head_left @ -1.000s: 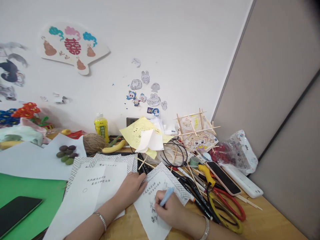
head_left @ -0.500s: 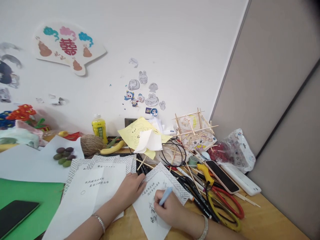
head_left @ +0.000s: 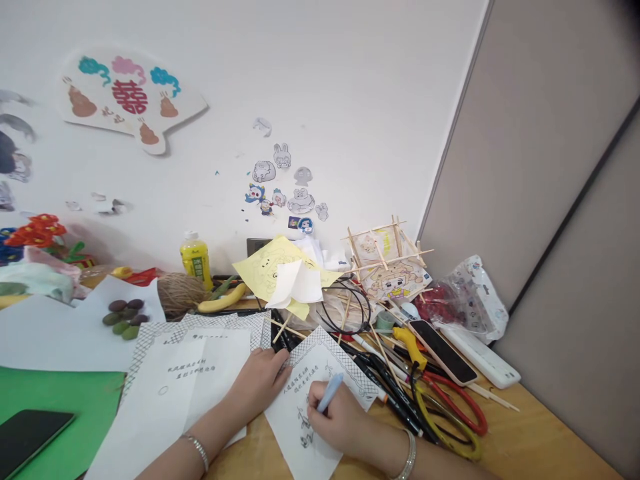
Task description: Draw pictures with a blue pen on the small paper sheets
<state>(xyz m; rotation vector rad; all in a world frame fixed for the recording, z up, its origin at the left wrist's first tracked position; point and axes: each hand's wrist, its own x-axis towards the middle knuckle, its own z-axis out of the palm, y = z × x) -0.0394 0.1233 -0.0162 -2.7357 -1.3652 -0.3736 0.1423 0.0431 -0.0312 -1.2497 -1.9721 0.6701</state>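
We see the right hand with its grip closed around a light-blue pen, thumb and fingers pinched near the lower end while the upper end slants up and to the right. The pen's tip is hidden by the fingers, so we cannot tell whether it touches the paper. Under this hand lies a bordered sheet, set cornerwise on the wooden bench, with lines of handwriting and a drawn leafy sprig beside the knuckles. A crosshatched band runs along its upper right edge.

The left hand lies palm down, its grip slack and its fingers loosely extended at the left edge of that sheet; we see nothing held in it. Its forearm crosses a lettered white paper, which lies over other sheets with crosshatched borders.

Just right of the bordered sheet we find black markers, then scissors with yellow handles and a red-handled tool. A smartphone lies beyond them, beside a white case. Behind the sheet are a looped black cable, a stick frame with a cartoon drawing, and creased yellow paper. Farther left we see a banana and a yellow-labelled bottle, which stands upright near the wall.
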